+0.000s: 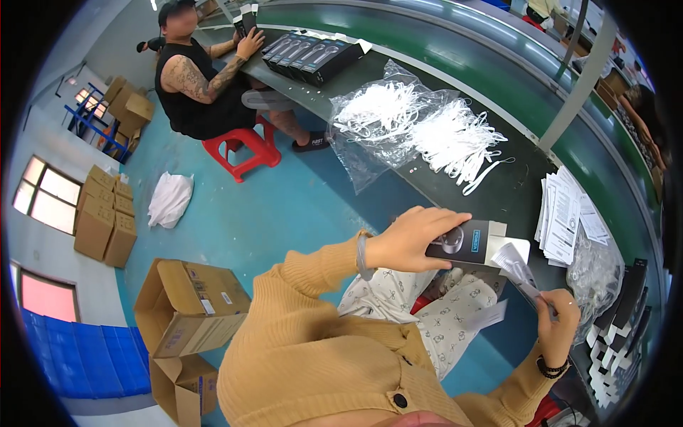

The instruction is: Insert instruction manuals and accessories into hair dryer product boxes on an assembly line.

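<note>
My left hand (413, 238) is closed around a small black carton (466, 240) with a product picture on its side, held above my lap at the table edge. The carton's white-lined end flaps stand open on the right. At that open end is a pale, printed, folded slip (516, 267), pinched at its lower end by my right hand (558, 320). Whether its tip is inside the carton I cannot tell. Just beyond lies a stack of printed leaflets (558, 213). A heap of white wrist straps (455, 139) spreads over the dark table farther off.
A clear plastic bag (356, 160) lies under the straps. More black cartons (622, 313) stand at the right beside crumpled clear plastic (594, 277). A co-worker (188, 85) on a red stool (245, 153) handles cartons near a carton row (309, 60). An open cardboard box (196, 299) is left.
</note>
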`<state>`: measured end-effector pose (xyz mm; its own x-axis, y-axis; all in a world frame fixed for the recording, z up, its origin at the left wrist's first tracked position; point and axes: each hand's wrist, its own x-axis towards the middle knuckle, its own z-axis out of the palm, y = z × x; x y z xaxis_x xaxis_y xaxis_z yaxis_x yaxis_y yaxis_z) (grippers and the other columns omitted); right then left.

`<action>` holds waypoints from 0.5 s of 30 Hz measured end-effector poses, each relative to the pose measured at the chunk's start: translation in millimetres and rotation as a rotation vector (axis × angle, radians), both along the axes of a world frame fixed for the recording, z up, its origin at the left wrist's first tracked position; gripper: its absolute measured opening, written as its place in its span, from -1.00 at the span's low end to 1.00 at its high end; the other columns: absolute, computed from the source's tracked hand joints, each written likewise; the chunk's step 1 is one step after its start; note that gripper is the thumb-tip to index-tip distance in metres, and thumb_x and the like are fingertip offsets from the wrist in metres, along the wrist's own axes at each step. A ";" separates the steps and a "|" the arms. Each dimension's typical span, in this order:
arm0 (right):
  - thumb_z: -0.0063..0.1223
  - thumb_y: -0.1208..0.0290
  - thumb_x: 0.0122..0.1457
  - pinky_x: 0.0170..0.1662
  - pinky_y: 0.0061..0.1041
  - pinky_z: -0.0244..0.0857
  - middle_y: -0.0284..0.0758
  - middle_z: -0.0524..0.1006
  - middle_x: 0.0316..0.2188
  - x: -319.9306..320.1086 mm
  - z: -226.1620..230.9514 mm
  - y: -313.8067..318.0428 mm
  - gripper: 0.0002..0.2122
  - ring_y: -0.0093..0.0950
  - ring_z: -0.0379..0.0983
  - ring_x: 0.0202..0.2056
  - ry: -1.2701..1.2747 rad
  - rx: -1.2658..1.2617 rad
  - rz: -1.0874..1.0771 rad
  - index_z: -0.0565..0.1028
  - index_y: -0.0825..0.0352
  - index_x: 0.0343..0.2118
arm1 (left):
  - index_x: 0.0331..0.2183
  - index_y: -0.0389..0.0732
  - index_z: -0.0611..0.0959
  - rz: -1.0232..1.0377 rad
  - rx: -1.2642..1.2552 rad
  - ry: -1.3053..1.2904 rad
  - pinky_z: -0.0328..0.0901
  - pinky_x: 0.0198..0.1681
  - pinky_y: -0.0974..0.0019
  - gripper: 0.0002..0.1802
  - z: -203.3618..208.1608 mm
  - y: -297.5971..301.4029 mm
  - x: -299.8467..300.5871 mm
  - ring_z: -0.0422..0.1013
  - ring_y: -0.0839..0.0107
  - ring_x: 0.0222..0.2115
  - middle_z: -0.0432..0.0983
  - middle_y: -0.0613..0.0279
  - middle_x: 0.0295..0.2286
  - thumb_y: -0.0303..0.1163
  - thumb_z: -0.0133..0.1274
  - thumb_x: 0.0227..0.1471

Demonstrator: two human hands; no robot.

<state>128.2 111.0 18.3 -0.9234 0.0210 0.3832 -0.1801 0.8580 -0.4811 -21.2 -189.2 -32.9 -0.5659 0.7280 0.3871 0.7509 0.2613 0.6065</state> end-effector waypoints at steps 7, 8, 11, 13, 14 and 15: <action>0.21 0.55 -0.16 -0.50 -0.38 0.26 -0.21 0.46 -0.61 -23.1 -20.9 -41.9 -0.92 -0.24 0.43 -0.55 -0.153 0.038 0.180 0.53 0.35 -0.55 | 0.13 -0.17 0.29 -0.190 -0.104 -0.006 0.14 -0.10 0.22 -0.09 -10.6 -4.6 17.4 0.32 0.25 -0.04 0.39 0.16 -0.05 -0.21 0.30 -0.27; 0.21 0.55 -0.15 -0.52 -0.39 0.25 -0.22 0.47 -0.60 -27.4 -26.9 -53.0 -0.92 -0.24 0.44 -0.56 -0.171 -0.011 0.207 0.53 0.35 -0.55 | 0.14 -0.16 0.28 -0.200 -0.115 0.017 0.13 -0.10 0.22 -0.09 -11.8 -6.4 21.5 0.31 0.27 -0.04 0.38 0.16 -0.05 -0.21 0.29 -0.27; 0.20 0.57 -0.14 -0.52 -0.40 0.28 -0.19 0.47 -0.57 -32.2 -50.2 -77.5 -0.92 -0.24 0.44 -0.57 -0.185 -0.139 0.229 0.53 0.38 -0.53 | 0.14 -0.17 0.28 -0.195 -0.133 -0.029 0.13 -0.12 0.23 -0.09 -20.2 -10.3 28.0 0.31 0.28 -0.03 0.38 0.17 -0.05 -0.21 0.29 -0.26; 0.14 0.63 -0.11 -0.47 -0.44 0.33 -0.14 0.49 -0.54 -33.7 -60.2 -85.0 -0.92 -0.24 0.47 -0.54 -0.209 -0.302 0.267 0.52 0.43 -0.49 | 0.14 -0.18 0.27 -0.180 -0.151 -0.042 0.13 -0.12 0.24 -0.09 -18.8 -18.3 28.1 0.31 0.28 -0.04 0.38 0.16 -0.05 -0.21 0.29 -0.25; 0.13 0.64 -0.11 -0.46 -0.45 0.33 -0.13 0.50 -0.53 -34.5 -57.8 -89.7 -0.91 -0.24 0.47 -0.53 -0.242 -0.341 0.317 0.52 0.44 -0.47 | 0.15 -0.19 0.27 -0.191 -0.137 -0.059 0.13 -0.13 0.25 -0.08 -23.1 -22.8 30.6 0.31 0.28 -0.04 0.38 0.16 -0.06 -0.20 0.29 -0.25; 0.11 0.65 -0.10 -0.45 -0.47 0.34 -0.12 0.51 -0.52 -35.3 -55.6 -93.2 -0.89 -0.25 0.48 -0.52 -0.276 -0.379 0.366 0.52 0.45 -0.44 | 0.15 -0.19 0.27 -0.203 -0.122 -0.076 0.13 -0.13 0.25 -0.08 -27.2 -26.2 32.8 0.32 0.28 -0.04 0.38 0.16 -0.06 -0.19 0.29 -0.24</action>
